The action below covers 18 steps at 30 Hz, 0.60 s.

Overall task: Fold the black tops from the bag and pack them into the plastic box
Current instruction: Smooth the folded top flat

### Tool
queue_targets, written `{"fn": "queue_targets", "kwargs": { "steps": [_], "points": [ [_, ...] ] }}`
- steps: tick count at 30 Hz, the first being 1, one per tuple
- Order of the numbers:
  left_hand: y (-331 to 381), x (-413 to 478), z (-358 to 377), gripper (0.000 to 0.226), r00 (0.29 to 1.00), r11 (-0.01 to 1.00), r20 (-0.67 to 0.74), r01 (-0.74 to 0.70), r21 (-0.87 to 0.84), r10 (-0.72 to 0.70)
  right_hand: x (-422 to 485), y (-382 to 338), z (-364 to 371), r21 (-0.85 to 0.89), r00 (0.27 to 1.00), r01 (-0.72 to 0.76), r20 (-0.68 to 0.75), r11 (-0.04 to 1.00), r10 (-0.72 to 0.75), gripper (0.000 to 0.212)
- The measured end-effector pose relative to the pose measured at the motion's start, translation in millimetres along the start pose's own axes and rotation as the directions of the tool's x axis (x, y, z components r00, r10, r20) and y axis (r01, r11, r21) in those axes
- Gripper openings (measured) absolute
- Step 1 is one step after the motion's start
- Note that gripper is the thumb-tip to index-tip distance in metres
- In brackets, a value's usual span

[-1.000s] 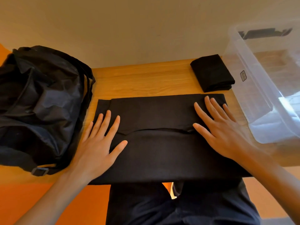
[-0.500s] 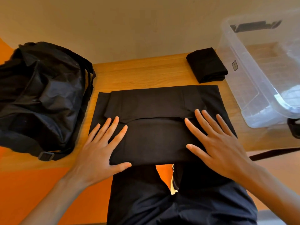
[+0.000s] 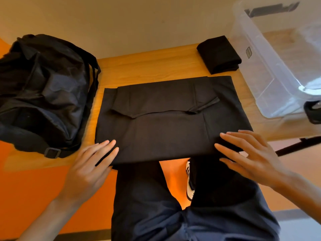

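Observation:
A black top [image 3: 166,122] lies flat on the wooden table [image 3: 147,66], partly folded, with a flap turned down over its far half. My left hand [image 3: 92,164] is at its near left corner, fingers straight, tips on the cloth. My right hand [image 3: 250,153] is at the near right corner, fingers spread and straight over the edge. A second black top [image 3: 218,54], folded small, lies at the back right beside the clear plastic box [image 3: 271,58]. The black bag [image 3: 43,91] sits at the left.
The plastic box stands at the table's right end with a black latch [image 3: 312,112] on its near rim. The wall runs along the table's far edge. My legs in dark trousers [image 3: 173,206] are under the near edge, above an orange floor.
Both hands have slid back toward me along the top, from its middle to its near corners. The cloth lies smoother and the view has shifted.

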<state>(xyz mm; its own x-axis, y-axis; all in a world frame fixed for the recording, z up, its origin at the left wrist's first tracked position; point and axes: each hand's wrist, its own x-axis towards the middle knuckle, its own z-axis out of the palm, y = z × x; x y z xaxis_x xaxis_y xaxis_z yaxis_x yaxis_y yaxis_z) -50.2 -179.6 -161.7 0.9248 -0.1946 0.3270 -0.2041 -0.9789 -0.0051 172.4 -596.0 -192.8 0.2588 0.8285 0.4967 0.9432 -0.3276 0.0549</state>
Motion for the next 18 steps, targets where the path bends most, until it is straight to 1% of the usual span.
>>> {"fn": "queue_targets", "kwargs": {
  "steps": [2, 7, 9, 11, 12, 15, 18],
  "points": [
    [1.3, -4.7, -2.8, 0.028, 0.998, 1.000, -0.066, 0.008, -0.001, -0.008, -6.7, -1.8, -0.2, 0.011, 0.996, -0.026, -0.087, 1.000, 0.026, 0.036],
    [1.4, -9.5, -8.9, 0.023, 0.993, 0.998, -0.113, -0.012, 0.061, 0.019, -15.5, 4.8, -10.0, 0.033, 0.979, -0.058, -0.192, 0.998, 0.063, 0.018],
    [1.2, -11.0, -7.2, 0.024, 0.993, 0.997, -0.121, -0.007, 0.074, 0.016, -19.3, 12.3, -10.1, 0.006, 0.978, -0.081, -0.191, 0.997, 0.081, 0.019],
    [0.4, -11.8, -5.6, 0.028, 0.993, 0.998, -0.121, 0.016, 0.060, -0.008, -23.5, 19.4, -7.5, -0.050, 0.982, -0.109, -0.163, 0.993, 0.100, 0.031],
    [-0.6, -11.6, -5.3, 0.030, 0.993, 0.998, -0.117, 0.029, 0.047, -0.023, -25.5, 21.6, -6.2, -0.062, 0.981, -0.116, -0.161, 0.991, 0.105, 0.033],
    [-1.6, -11.5, -7.2, 0.031, 0.992, 0.999, -0.126, 0.035, 0.034, -0.031, -28.1, 23.8, -5.0, -0.033, 0.975, -0.100, -0.203, 0.994, 0.091, 0.026],
    [0.3, -14.1, -11.0, 0.030, 0.989, 0.998, -0.146, 0.026, 0.059, -0.018, -29.1, 26.4, -9.3, -0.008, 0.979, -0.071, -0.195, 0.997, 0.068, 0.022]
  ]
}}
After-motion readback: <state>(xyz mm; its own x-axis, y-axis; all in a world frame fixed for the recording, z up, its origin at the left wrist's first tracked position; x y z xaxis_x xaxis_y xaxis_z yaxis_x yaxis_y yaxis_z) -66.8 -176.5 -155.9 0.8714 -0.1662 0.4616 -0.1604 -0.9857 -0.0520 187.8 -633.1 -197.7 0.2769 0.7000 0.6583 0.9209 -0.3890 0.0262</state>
